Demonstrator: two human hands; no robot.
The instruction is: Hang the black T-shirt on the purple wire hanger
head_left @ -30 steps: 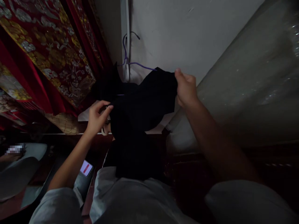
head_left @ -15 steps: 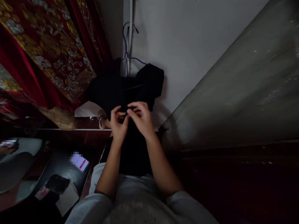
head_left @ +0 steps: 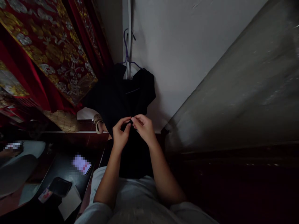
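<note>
A black garment (head_left: 121, 96) hangs on a purple wire hanger (head_left: 126, 49) against a white wall. Both my hands meet at the middle of its front. My left hand (head_left: 120, 135) has its fingers curled in a pinch on the dark fabric. My right hand (head_left: 143, 127) pinches the fabric right beside it, fingertips touching those of the left. Whatever small part they grip is too dark to make out.
A red and gold embroidered cloth (head_left: 46, 46) hangs at the left. A large grey wrapped panel (head_left: 233, 93) leans at the right. Below left, a lit phone (head_left: 81, 164), a dark phone (head_left: 59, 186) and papers lie on a dark surface. A sandal (head_left: 98, 122) shows by the garment.
A second ago my hands were apart, each holding a side of the garment. They have come together at its front middle and now sit slightly lower than half a second ago.
</note>
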